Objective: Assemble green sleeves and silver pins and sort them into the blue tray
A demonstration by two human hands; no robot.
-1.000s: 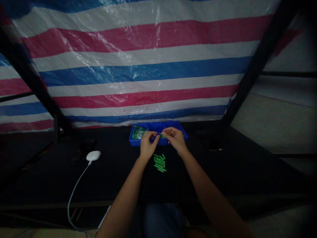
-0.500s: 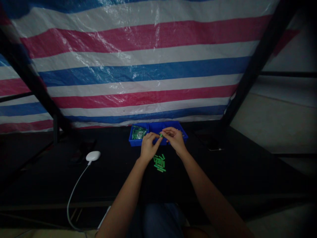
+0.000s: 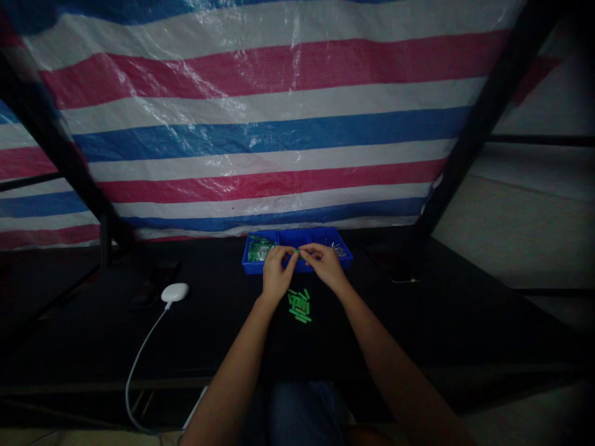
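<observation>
A small green plastic piece [image 3: 296,251], which looks like a wall plug, is pinched between my two hands at the front of a blue divided tray [image 3: 253,268]. My left hand [image 3: 277,267] closes thumb and forefinger on one side of it. From the other side, my right hand [image 3: 325,263] grips it with curled fingers; whether a screw is there too is hidden. On the black table below my hands lies a loose pile of green plugs [image 3: 301,306]. Clear packets with green contents [image 3: 260,249] fill the tray's left compartment, and thin metal screws [image 3: 340,250] lie in its right one.
A white rounded device [image 3: 175,292] with a white cable [image 3: 139,353] rests on the left of the black table [image 3: 223,334]. A dark flat object [image 3: 402,272] lies at the right. Behind the tray hangs a striped plastic sheet [image 3: 279,136] between dark posts.
My right hand has shifted slightly left and down, so the fingertips of both hands meet more closely around the green piece. More of the screws in the right compartment now shows.
</observation>
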